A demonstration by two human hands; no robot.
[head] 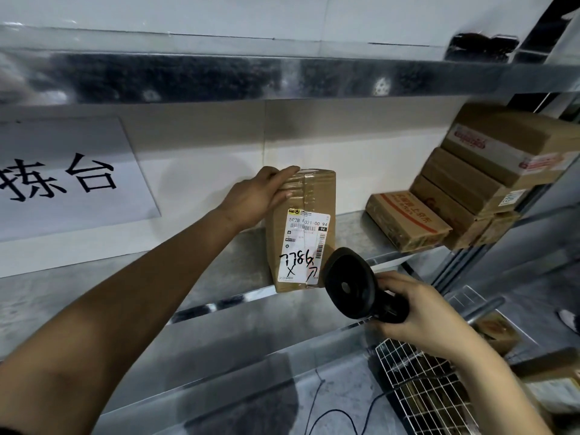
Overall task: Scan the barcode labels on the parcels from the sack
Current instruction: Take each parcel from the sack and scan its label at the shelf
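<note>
A brown cardboard parcel [301, 199] stands upright on the metal shelf [238, 271]. Its white barcode label [303, 246], with black handwriting, faces me. My left hand [257, 196] grips the parcel's upper left edge, fingers over the taped top. My right hand [417, 309] holds a black barcode scanner [348, 284] by its handle. The scanner's head sits just right of and below the label, close to the parcel's lower corner.
Several stacked cardboard boxes [480, 180] lean at the shelf's right end. A white paper sign [62, 180] with large black characters hangs on the wall at left. A wire basket [417, 387] and a black cable [342, 412] lie below right. Another shelf [251, 73] runs overhead.
</note>
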